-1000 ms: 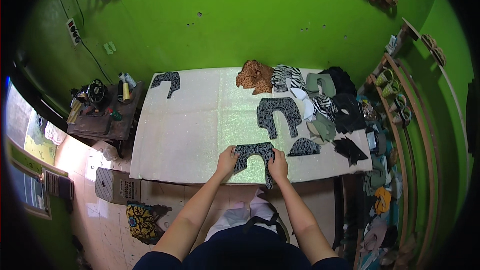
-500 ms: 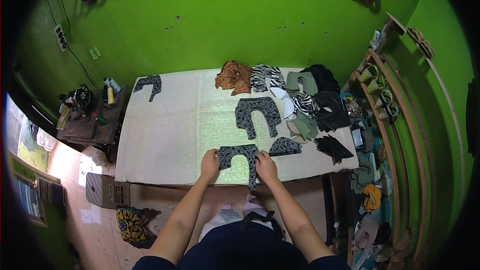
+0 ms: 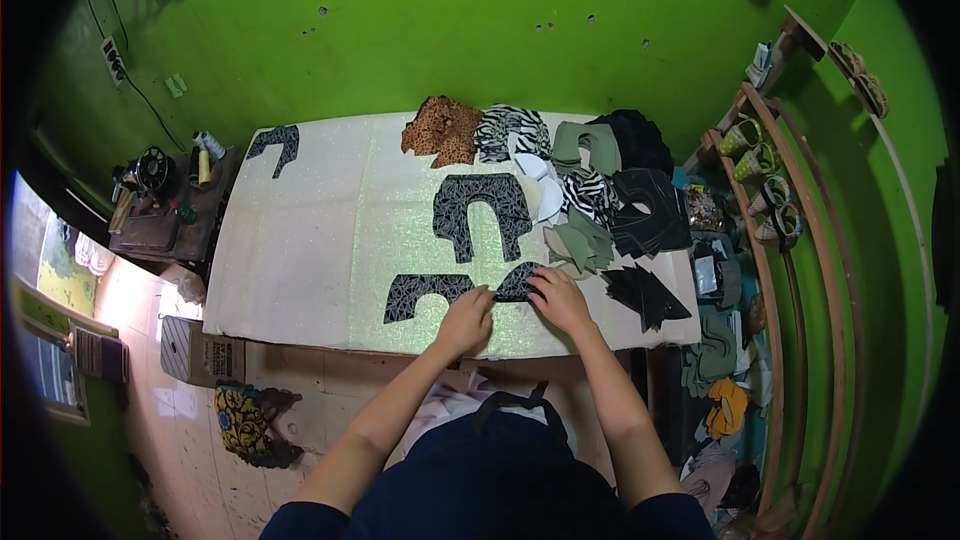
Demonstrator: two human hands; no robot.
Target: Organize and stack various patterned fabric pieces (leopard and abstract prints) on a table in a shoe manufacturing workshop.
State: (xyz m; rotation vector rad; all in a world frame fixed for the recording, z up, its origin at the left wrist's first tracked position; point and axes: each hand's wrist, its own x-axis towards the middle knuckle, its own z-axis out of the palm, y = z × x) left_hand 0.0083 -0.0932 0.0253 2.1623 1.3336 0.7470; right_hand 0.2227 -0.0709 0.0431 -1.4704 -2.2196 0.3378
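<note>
A half-round piece of black-and-grey patterned fabric (image 3: 515, 284) lies near the table's front edge, between my hands. My right hand (image 3: 561, 301) has its fingers closed on its right end. My left hand (image 3: 467, 323) reaches its left corner with fingers drawn together. Beneath and beside my left hand is a U-shaped piece of the same fabric (image 3: 408, 292), its right leg mostly hidden by that hand. Just beyond sits another, larger U-shaped patterned piece (image 3: 452, 205). A further curved patterned piece (image 3: 286, 143) rests at the table's far left corner.
Leopard-print (image 3: 441, 130), zebra-print (image 3: 511, 130) and green pieces (image 3: 587, 146) are piled at the back right, with black pieces (image 3: 648, 298) nearer. A sewing machine (image 3: 153, 170) stands left of the pale table (image 3: 300, 240). A wooden rack with sandals (image 3: 748, 137) is at right.
Both hands have moved off the near U-shaped piece, which now lies flatter on the table, and over to the half-round piece. The view has shifted slightly.
</note>
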